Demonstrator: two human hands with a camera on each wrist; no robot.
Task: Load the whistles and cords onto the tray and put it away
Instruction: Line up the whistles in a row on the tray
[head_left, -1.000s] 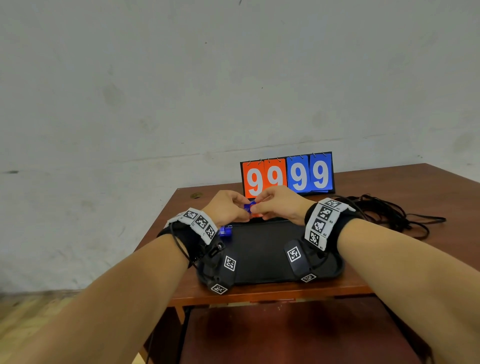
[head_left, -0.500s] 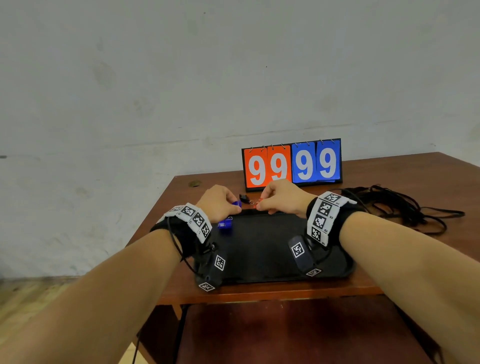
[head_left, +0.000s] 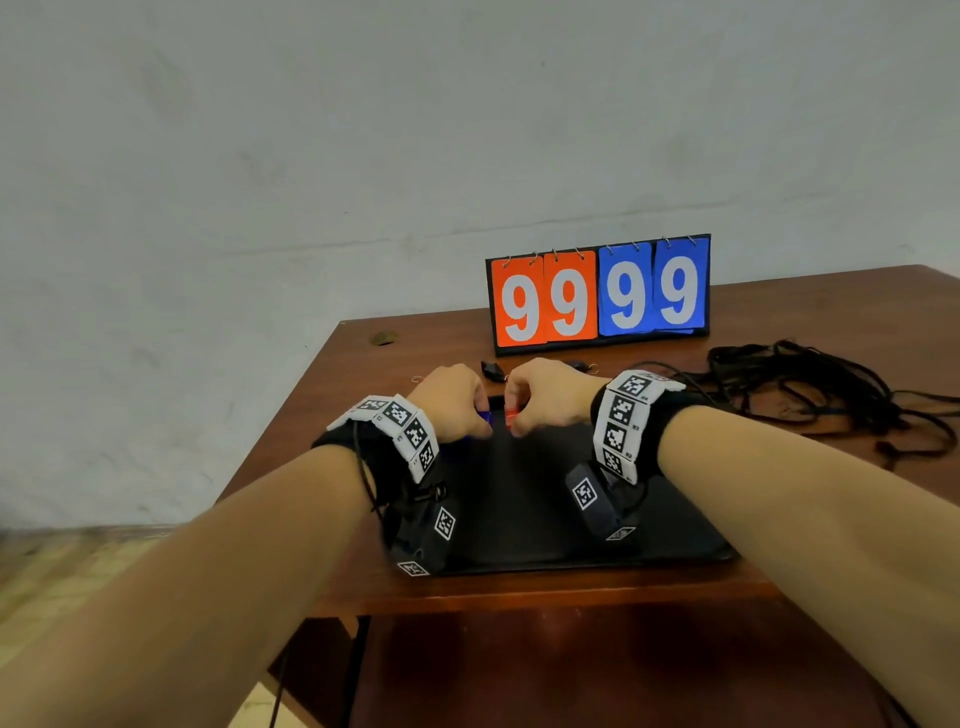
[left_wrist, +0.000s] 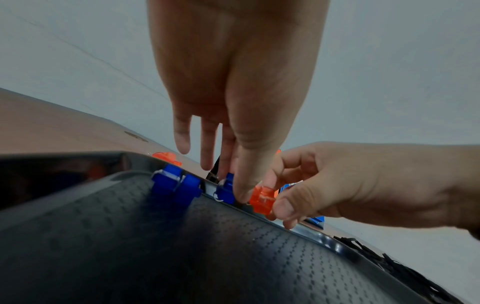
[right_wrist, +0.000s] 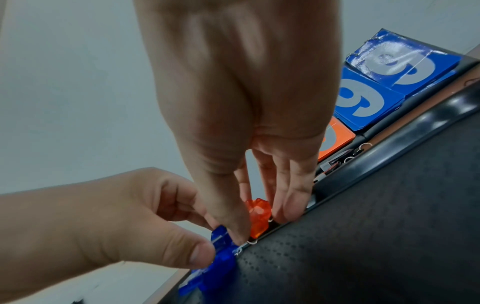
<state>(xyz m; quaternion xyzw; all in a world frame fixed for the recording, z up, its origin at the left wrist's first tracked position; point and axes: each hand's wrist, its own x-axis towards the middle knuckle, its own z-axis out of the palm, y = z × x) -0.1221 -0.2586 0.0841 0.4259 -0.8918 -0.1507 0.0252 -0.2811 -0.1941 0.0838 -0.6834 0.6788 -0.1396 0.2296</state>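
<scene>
The black tray (head_left: 545, 519) lies flat on the near part of the brown wooden table (head_left: 810, 519), its textured floor facing up. Both hands work at the tray's far rim. The left hand (head_left: 454, 402) pinches a blue whistle (left_wrist: 225, 191) between thumb and fingertips at that rim. The right hand (head_left: 548, 397) pinches an orange whistle (left_wrist: 262, 199) between thumb and fingers, just beside the blue one. A second blue whistle (left_wrist: 176, 186) rests on the tray floor against the far rim, to the left of the held pair. Another orange whistle (left_wrist: 167, 157) lies on the table just beyond the tray's far left corner. A black whistle (head_left: 492, 370) lies on the table between the tray and the scoreboard (head_left: 600, 293), which stands upright and reads 99 on orange cards and 99 on blue cards. The black cords (head_left: 831, 387) lie in a loose tangle on the table to the right, off the tray.
</scene>
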